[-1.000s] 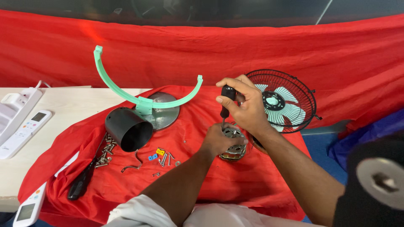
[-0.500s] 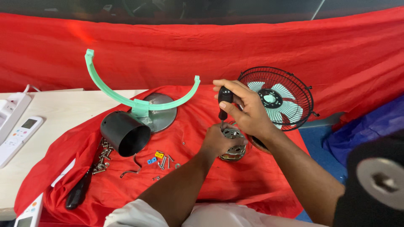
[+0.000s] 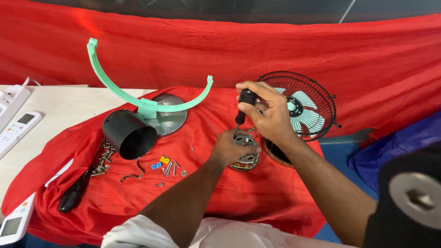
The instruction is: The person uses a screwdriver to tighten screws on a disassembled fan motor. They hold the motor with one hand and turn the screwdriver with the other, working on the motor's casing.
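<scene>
My left hand grips a small metal fan motor that rests on the red cloth. My right hand holds a black-handled screwdriver upright, its tip down on the top of the motor. Just behind my right hand lies a black wire fan guard with pale green blades.
To the left stand a black cylindrical motor housing, a green curved bracket on a round metal base, loose screws and small parts, and another black screwdriver. White remote controls lie on the white table at far left.
My hands and the tool stay on the motor. The view has shifted slightly, with the scene sitting a little lower and to the left in the frame.
</scene>
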